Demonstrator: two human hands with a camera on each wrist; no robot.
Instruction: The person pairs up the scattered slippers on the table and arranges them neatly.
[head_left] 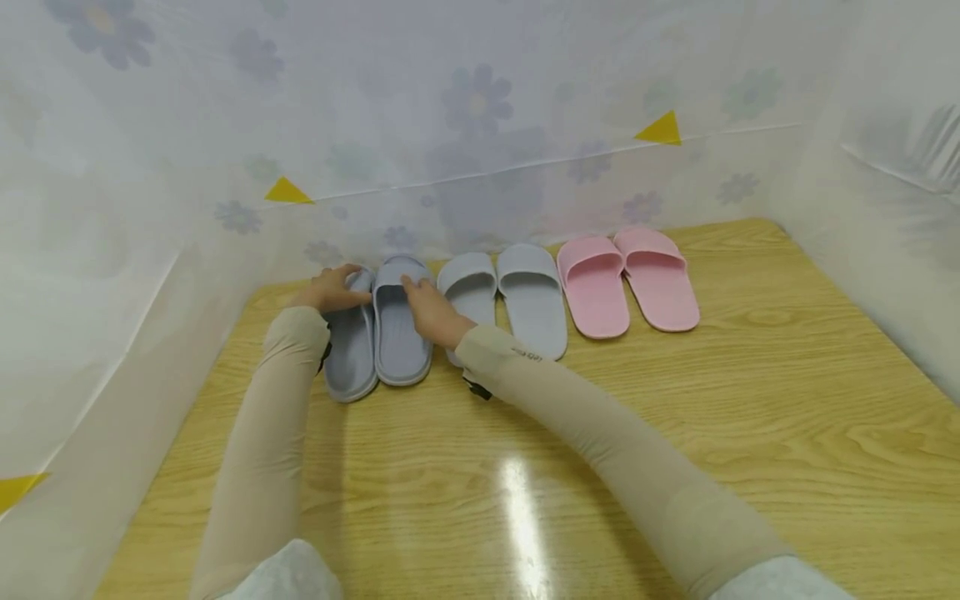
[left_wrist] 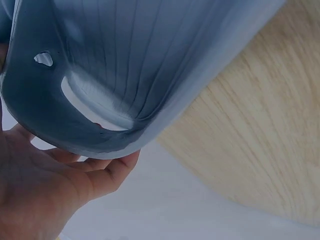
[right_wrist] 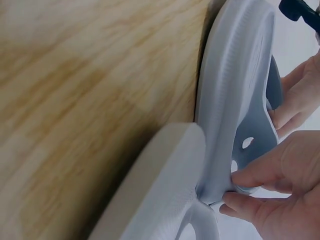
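Blue slippers, pair: left one [head_left: 351,350] and right one [head_left: 401,329], side by side and touching, toes toward the sheet, at the left end of a row of six on the wooden surface [head_left: 675,433].

Left hand [head_left: 330,289]: laid over the strap of the left blue slipper, fingers curled round its toe edge; seen close from the left wrist [left_wrist: 55,190], fingertips wrapped under the strap's rim.

Right hand [head_left: 431,312]: on the strap of the right blue slipper, fingers pinching its inner edge; from the right wrist [right_wrist: 280,185], thumb and fingertips closed on the strap near two small holes.

Grey slippers [head_left: 502,296], pair: just right of the blue pair, nearer one touching the right blue slipper, partly covered by the right wrist.

Pink slippers [head_left: 626,279], pair: right of the grey pair, well apart from the blue.

Flower-print sheet [head_left: 480,108]: hung behind and beside the blue pair, with yellow triangle markers [head_left: 287,192].

Beige sleeves [head_left: 262,442]: on both forearms, reaching to the blue pair.
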